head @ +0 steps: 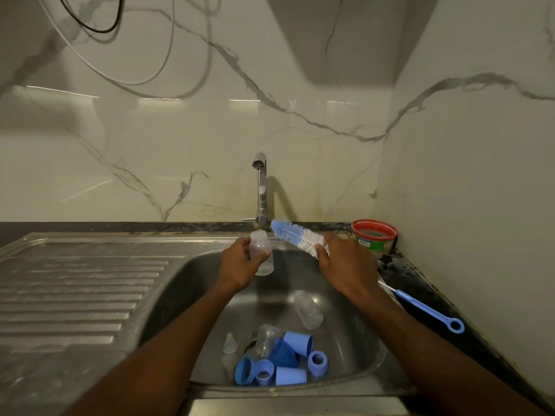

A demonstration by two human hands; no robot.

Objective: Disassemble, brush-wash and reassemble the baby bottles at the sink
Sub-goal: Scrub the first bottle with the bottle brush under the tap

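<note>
The brush-washing step is in hand. The left hand [240, 261] is wrapped round a clear bottle [263, 253], holding it upright over the back of the sink [360, 370], its mouth just under the tap [260, 187]. The right hand [342, 262] grips the big brush [295, 237] by its handle, the bristle end pointing left and lying just beside the bottle's mouth, not yet inside it.

Next, I judge, the bristles must be tipped down and lined up with the narrow mouth, then pushed in and twisted.

Room is fair above the sink, but the tap stands close behind both hands. Near the front edge of the sink lie two more clear bottles [307, 309], teats [229, 343], blue caps [298, 343] and rings [317, 362], all apart and still waiting. On the tabletop [420, 283] along the right edge lies a thin brush [426, 310], and in the back right corner a red-rimmed tub [374, 237] stands close to the right hand's knuckles.
</note>
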